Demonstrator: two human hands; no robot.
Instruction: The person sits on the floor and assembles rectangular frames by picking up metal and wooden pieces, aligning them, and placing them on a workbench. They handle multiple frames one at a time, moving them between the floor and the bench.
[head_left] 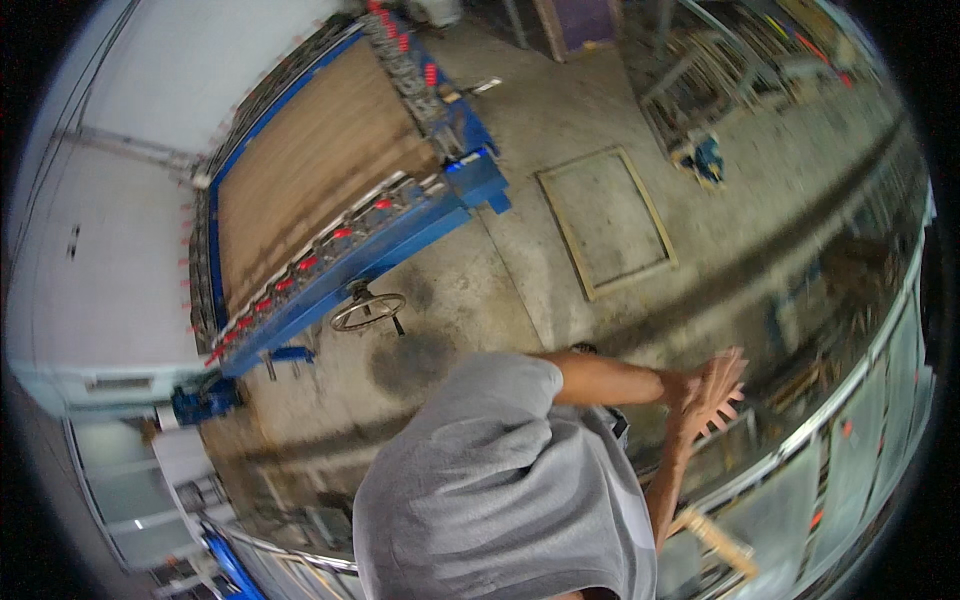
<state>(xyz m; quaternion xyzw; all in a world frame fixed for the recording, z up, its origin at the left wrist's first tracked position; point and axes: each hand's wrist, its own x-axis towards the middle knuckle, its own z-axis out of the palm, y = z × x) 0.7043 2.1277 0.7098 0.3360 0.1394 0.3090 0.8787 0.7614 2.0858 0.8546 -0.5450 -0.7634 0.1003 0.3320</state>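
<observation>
Looking straight down over a grey t-shirt (500, 500), so most of the near view is just fabric. Past that, both hands meet at the right: left hand (715, 385) and right hand (700, 415) pressed together, fingers spread flat and gripping nothing, a bit blurred. They're just over a metal-framed glass panel (830, 450) curving along the right edge, with a wooden piece (720, 540) below them. The floor is stained concrete (470, 300) with a rectangular wooden frame (605, 220) lying on it. Further out, a blue press table (330, 190) holds a brown board, red-handled clamps along its rim, a handwheel (367, 312) at its near side.
</observation>
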